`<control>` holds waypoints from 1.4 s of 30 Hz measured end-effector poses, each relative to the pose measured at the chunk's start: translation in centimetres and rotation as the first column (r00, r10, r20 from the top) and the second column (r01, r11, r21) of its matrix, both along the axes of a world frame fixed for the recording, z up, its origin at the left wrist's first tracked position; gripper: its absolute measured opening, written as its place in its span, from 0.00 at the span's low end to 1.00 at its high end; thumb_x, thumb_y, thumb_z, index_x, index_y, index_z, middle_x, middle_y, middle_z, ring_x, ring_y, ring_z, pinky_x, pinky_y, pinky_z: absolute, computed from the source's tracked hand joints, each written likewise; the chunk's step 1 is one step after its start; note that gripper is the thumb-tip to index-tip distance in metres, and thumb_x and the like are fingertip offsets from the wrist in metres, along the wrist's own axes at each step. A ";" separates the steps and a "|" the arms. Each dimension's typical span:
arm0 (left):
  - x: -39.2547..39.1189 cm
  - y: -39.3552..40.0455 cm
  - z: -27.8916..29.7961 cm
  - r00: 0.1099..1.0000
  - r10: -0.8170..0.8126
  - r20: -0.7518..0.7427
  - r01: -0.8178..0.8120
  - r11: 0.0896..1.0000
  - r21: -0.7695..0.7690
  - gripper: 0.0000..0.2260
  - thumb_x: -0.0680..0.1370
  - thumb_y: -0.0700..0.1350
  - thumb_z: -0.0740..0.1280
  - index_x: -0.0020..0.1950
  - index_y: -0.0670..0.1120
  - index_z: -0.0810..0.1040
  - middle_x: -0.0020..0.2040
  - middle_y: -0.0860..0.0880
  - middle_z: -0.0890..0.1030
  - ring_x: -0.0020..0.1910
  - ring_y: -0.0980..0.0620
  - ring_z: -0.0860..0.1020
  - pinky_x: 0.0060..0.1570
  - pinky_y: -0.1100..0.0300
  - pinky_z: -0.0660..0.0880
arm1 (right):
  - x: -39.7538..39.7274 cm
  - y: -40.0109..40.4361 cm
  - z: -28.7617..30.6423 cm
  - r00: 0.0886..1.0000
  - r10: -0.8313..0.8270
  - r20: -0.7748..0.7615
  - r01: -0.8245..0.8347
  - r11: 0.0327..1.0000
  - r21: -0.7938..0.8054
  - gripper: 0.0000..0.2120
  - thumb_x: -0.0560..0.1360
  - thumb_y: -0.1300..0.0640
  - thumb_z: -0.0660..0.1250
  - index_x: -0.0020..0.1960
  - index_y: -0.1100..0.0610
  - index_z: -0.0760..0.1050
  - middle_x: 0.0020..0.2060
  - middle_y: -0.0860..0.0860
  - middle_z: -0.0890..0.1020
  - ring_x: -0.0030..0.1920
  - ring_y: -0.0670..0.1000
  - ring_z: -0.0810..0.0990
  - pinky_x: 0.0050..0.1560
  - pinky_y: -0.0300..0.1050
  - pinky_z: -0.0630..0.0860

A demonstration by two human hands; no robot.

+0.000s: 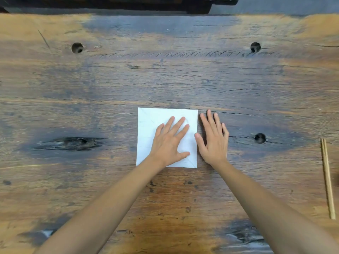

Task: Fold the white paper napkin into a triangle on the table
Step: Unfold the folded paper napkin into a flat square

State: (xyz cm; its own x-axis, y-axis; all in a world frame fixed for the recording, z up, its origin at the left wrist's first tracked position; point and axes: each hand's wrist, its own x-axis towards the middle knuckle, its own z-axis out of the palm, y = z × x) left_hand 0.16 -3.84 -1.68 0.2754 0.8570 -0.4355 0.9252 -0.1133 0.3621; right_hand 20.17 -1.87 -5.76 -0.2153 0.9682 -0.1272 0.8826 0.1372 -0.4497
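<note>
Napkin [161, 121] is lying flat, unfolded, mid-desk [91, 88]. Left hand [169, 142] is pressing it w/ an open grip; right hand [212, 142] is resting beside its edge, open, empty. Fold not yet begun; next probably needs lifting a corner diagonally.

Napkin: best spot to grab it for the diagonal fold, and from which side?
Probably the near-right corner of the napkin. It lies flat and square, so pinch only at a corner, coming from the right. The right hand lies beside that edge, thumb on the paper, while the left hand lies flat on it. A faint diagonal crease seems to reach that corner.
</note>
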 end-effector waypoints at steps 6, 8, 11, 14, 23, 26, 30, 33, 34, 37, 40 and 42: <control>-1.9 0.8 1.1 0.989 0.003 0.151 -0.015 0.997 0.078 0.48 0.72 0.66 0.71 0.83 0.50 0.53 0.84 0.52 0.52 0.83 0.49 0.48 0.79 0.47 0.54 | -0.4 0.6 1.7 0.970 0.239 -0.039 -0.241 0.968 -0.064 0.43 0.78 0.31 0.60 0.85 0.48 0.50 0.85 0.46 0.49 0.84 0.48 0.45 0.80 0.55 0.45; -4.5 1.4 1.1 0.989 -0.045 0.141 0.041 0.999 0.031 0.52 0.69 0.67 0.74 0.83 0.49 0.51 0.84 0.51 0.51 0.83 0.48 0.46 0.80 0.45 0.52 | -0.5 1.2 2.1 0.935 0.355 0.010 -0.353 0.933 -0.063 0.50 0.73 0.26 0.62 0.85 0.49 0.50 0.85 0.49 0.49 0.84 0.50 0.45 0.80 0.56 0.46; -8.2 1.6 0.8 0.993 -0.108 0.040 0.111 0.991 -0.074 0.62 0.63 0.71 0.75 0.83 0.49 0.42 0.84 0.50 0.42 0.82 0.47 0.38 0.80 0.45 0.42 | 0.2 2.0 2.2 0.867 0.489 0.099 -0.476 0.870 -0.132 0.58 0.67 0.18 0.62 0.85 0.48 0.47 0.85 0.54 0.45 0.84 0.54 0.42 0.80 0.61 0.47; -10.8 1.2 0.0 0.982 -0.168 -0.085 0.157 0.979 -0.128 0.71 0.57 0.76 0.74 0.81 0.48 0.33 0.82 0.48 0.33 0.81 0.46 0.33 0.77 0.42 0.36 | 1.1 2.6 1.8 0.801 0.568 0.188 -0.533 0.821 -0.206 0.63 0.61 0.13 0.60 0.85 0.43 0.42 0.84 0.56 0.38 0.84 0.58 0.38 0.79 0.63 0.43; -13.6 0.6 -0.7 0.969 -0.181 -0.167 0.171 0.983 -0.071 0.79 0.46 0.86 0.64 0.80 0.46 0.30 0.82 0.46 0.32 0.80 0.41 0.32 0.75 0.34 0.37 | 1.8 3.0 1.7 0.760 0.603 0.242 -0.555 0.797 -0.239 0.68 0.54 0.09 0.55 0.84 0.41 0.40 0.82 0.59 0.34 0.82 0.63 0.34 0.78 0.70 0.42; -13.0 0.6 -0.1 0.971 -0.184 -0.153 0.176 0.982 -0.063 0.74 0.51 0.87 0.58 0.81 0.46 0.30 0.81 0.43 0.31 0.80 0.42 0.31 0.75 0.32 0.36 | 1.8 3.0 2.5 0.796 0.567 0.212 -0.512 0.818 -0.263 0.60 0.62 0.11 0.53 0.84 0.41 0.38 0.82 0.58 0.32 0.82 0.60 0.32 0.80 0.68 0.41; -9.4 -0.3 0.3 0.997 -0.076 0.034 0.071 0.989 0.130 0.42 0.79 0.71 0.49 0.83 0.46 0.42 0.84 0.48 0.42 0.83 0.49 0.39 0.79 0.38 0.46 | -1.2 2.0 3.1 0.927 0.355 0.124 -0.346 0.934 -0.092 0.37 0.82 0.32 0.51 0.85 0.51 0.51 0.85 0.54 0.45 0.84 0.52 0.41 0.81 0.54 0.44; -6.2 -0.5 -0.5 0.997 -0.012 0.083 -0.002 0.985 0.174 0.31 0.84 0.58 0.48 0.83 0.43 0.51 0.84 0.47 0.50 0.83 0.48 0.46 0.80 0.44 0.52 | -5.2 0.5 2.7 0.965 0.232 0.125 -0.230 0.973 -0.027 0.31 0.85 0.43 0.53 0.82 0.58 0.59 0.84 0.54 0.55 0.84 0.52 0.52 0.80 0.53 0.54; -5.4 -0.6 -0.8 0.996 0.026 0.086 -0.040 0.985 0.167 0.30 0.84 0.57 0.48 0.83 0.43 0.52 0.84 0.47 0.50 0.83 0.48 0.47 0.80 0.45 0.52 | -6.1 0.0 2.4 0.966 0.219 0.138 -0.216 0.976 -0.036 0.30 0.85 0.44 0.54 0.83 0.58 0.59 0.84 0.54 0.56 0.84 0.53 0.53 0.80 0.53 0.55; -4.4 -0.9 -2.3 0.992 0.111 0.065 -0.121 0.978 0.170 0.30 0.84 0.57 0.47 0.83 0.44 0.51 0.84 0.46 0.49 0.83 0.47 0.46 0.81 0.47 0.48 | -6.7 -1.0 1.0 0.961 0.186 0.203 -0.176 0.982 -0.065 0.31 0.85 0.42 0.55 0.84 0.53 0.55 0.84 0.53 0.53 0.84 0.52 0.51 0.81 0.55 0.54; -4.8 -1.4 -3.7 0.992 0.129 0.005 -0.127 0.970 0.205 0.31 0.84 0.57 0.50 0.83 0.43 0.51 0.84 0.44 0.49 0.83 0.46 0.47 0.81 0.46 0.49 | -6.2 -1.4 -0.1 0.959 0.150 0.239 -0.142 0.989 -0.051 0.35 0.83 0.35 0.53 0.85 0.48 0.52 0.85 0.52 0.51 0.84 0.51 0.50 0.81 0.55 0.51; -5.0 -1.6 -4.4 0.991 0.128 -0.031 -0.118 0.965 0.233 0.32 0.84 0.58 0.51 0.83 0.43 0.51 0.84 0.44 0.50 0.83 0.46 0.48 0.81 0.44 0.50 | -5.9 -1.3 -0.5 0.963 0.132 0.235 -0.125 0.991 -0.043 0.37 0.81 0.31 0.52 0.85 0.47 0.52 0.85 0.52 0.51 0.84 0.51 0.49 0.81 0.54 0.49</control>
